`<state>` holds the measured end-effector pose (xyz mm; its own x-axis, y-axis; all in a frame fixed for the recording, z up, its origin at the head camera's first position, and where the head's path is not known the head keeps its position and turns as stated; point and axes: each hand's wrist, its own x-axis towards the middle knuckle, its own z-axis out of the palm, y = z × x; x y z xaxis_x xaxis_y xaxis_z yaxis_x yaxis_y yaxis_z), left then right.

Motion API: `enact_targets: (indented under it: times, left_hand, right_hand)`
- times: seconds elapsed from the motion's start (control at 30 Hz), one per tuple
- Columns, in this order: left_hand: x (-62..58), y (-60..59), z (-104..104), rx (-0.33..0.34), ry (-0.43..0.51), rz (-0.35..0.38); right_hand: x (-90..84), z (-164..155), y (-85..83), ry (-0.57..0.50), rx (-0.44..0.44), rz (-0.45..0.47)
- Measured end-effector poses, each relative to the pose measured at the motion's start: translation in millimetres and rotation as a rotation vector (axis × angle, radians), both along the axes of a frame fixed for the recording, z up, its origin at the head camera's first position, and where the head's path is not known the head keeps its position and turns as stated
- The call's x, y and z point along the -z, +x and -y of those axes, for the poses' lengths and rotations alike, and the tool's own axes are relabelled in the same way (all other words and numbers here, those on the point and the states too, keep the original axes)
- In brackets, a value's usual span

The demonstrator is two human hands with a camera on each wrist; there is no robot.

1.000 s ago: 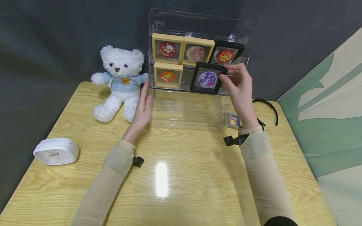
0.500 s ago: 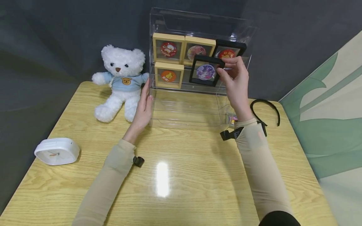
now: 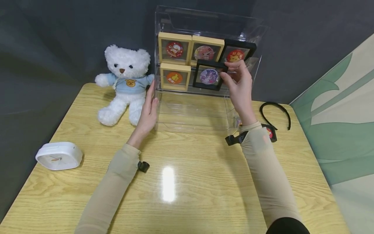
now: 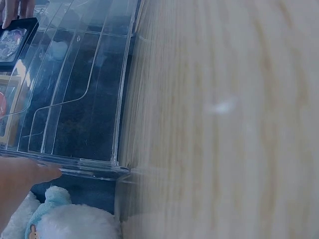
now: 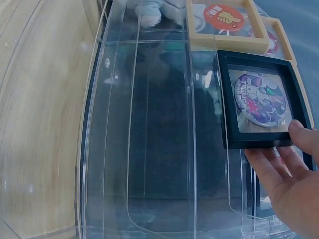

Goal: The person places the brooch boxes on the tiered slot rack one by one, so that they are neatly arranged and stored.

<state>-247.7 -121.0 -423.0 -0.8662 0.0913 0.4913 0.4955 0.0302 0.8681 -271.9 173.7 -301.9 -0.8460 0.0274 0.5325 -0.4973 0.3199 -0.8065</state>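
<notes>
My right hand [image 3: 241, 87] pinches the right edge of a black display frame [image 3: 209, 76] with a round purple cartoon badge inside. The frame stands at the middle tier of a clear plastic display rack [image 3: 193, 112], right of a yellow frame [image 3: 175, 77] with an orange thumbs-up badge. In the right wrist view, thumb and fingers hold the black frame [image 5: 261, 97] at its near edge. My left hand [image 3: 147, 112] rests against the rack's left side, fingers straight. Two yellow frames and another black frame [image 3: 237, 52] fill the tier above; my right fingers partly overlap that black one.
A white teddy bear [image 3: 127, 86] in a blue top sits left of the rack. Farther left on the table [image 3: 193, 195] stands a white clock [image 3: 59, 156]. Behind my right wrist lie a black curved toothed band [image 3: 275, 104] and a partly hidden black frame [image 3: 271, 132] with a red badge.
My right hand has raised the black frame, then brought it left and slightly down, closer to the yellow thumbs-up frame. The left hand keeps its place on the rack.
</notes>
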Motion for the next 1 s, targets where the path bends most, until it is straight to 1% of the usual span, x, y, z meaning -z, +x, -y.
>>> enact_targets:
  times: [0.27, 0.4, 0.63, 0.9, 1.0]
  left_hand:
    - [1.4, -0.7, -0.3, -0.005, -0.009, -0.02]
    - [2.1, -1.4, -0.3, -0.006, -0.011, -0.012]
    - [-1.1, -1.2, -0.8, -0.002, -0.004, 0.01]
    - [-1.2, -0.5, -0.6, -0.004, -0.007, 0.008]
    - [-0.5, -0.6, -0.3, -0.005, -0.01, 0.011]
  right_hand:
    - [1.2, 0.4, -0.8, 0.004, 0.005, -0.001]
    - [1.4, 1.9, -1.9, 0.018, 0.013, 0.001]
    - [1.3, 3.9, -3.4, 0.033, 0.026, -0.011]
    - [3.1, 5.3, -5.8, 0.048, 0.039, -0.019]
    - [6.5, 5.0, -7.2, 0.077, 0.051, -0.031]
